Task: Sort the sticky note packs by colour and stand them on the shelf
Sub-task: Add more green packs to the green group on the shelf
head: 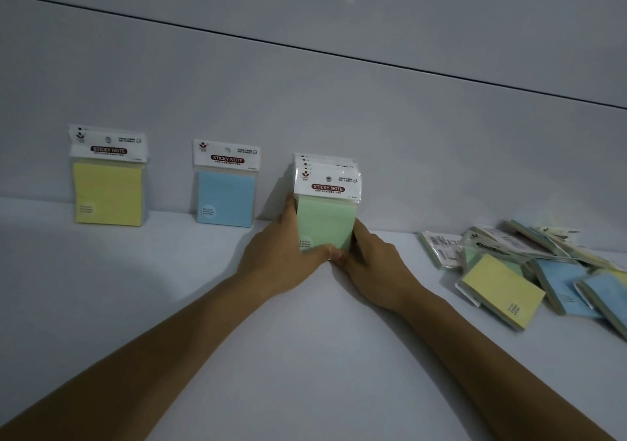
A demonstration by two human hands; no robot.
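A white shelf (305, 355) runs along a pale grey wall (339, 101) crossed by a thin dark seam. Near the middle, a row of green packs (325, 223) stands upright on the shelf, one behind another, the rearmost at the wall. Both hands clasp this row. The left hand (281, 254) has its fingers curled along the left side and the right hand (373, 260) along the right side, and the thumbs meet across the lower front edge. Both forearms stretch in from the near edge. To the left a blue pack (226, 199) leans upright against the wall. Further left stand yellow packs (108, 193). Far right lies a loose pile (529, 271) of mixed packs.
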